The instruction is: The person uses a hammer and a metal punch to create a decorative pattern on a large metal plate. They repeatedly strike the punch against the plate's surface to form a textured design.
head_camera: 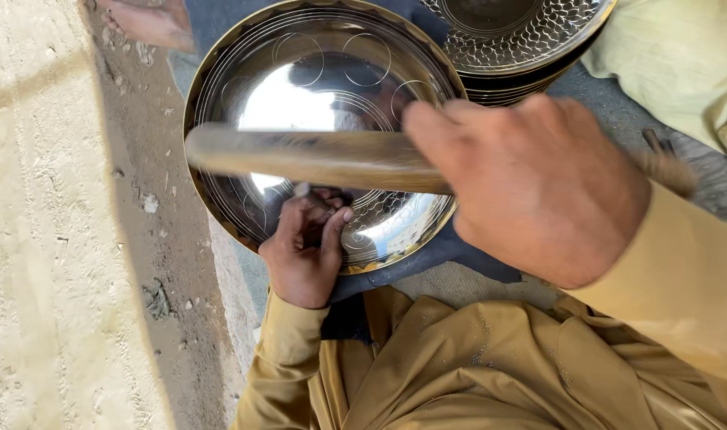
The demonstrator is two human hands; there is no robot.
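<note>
Hands both busy: the right hand (538, 187) grips a wooden stick (315, 158) above the shiny engraved plate (299, 80), while the left hand (303, 251) pinches a small tool (302, 189) against the plate's near rim.

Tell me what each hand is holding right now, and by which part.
The right hand grips a wooden stick at one end. The left hand pinches a small tool, mostly hidden, against the engraved metal plate.
</note>
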